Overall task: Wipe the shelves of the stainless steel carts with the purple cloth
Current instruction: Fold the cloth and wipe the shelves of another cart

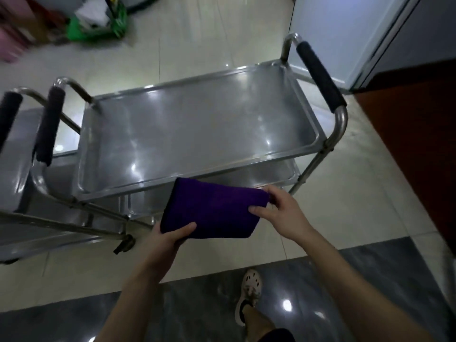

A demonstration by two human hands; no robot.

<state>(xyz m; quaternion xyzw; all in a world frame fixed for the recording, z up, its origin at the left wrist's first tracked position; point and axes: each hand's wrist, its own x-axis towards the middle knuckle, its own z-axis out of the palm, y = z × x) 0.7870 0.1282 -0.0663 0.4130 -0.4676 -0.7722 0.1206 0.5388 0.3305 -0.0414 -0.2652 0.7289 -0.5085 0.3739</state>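
folded cloth held at the cart's near edge

the stainless steel cart (197, 124) stands ahead, with a second cart (17, 174) just beside it on the left. the purple cloth (214, 208), folded flat, is held up over the top shelf's near rim. the left hand (170, 239) has its grip clamped on the cloth's near corner, thumb on top. the right hand (281, 213) pinches the right edge.

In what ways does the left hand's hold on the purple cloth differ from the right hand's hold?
The left hand grips the purple cloth at its near left corner, thumb on top; the right hand pinches its right edge. The left hand sits nearer the person, the right hand farther. Both hold the folded cloth up, near the cart.
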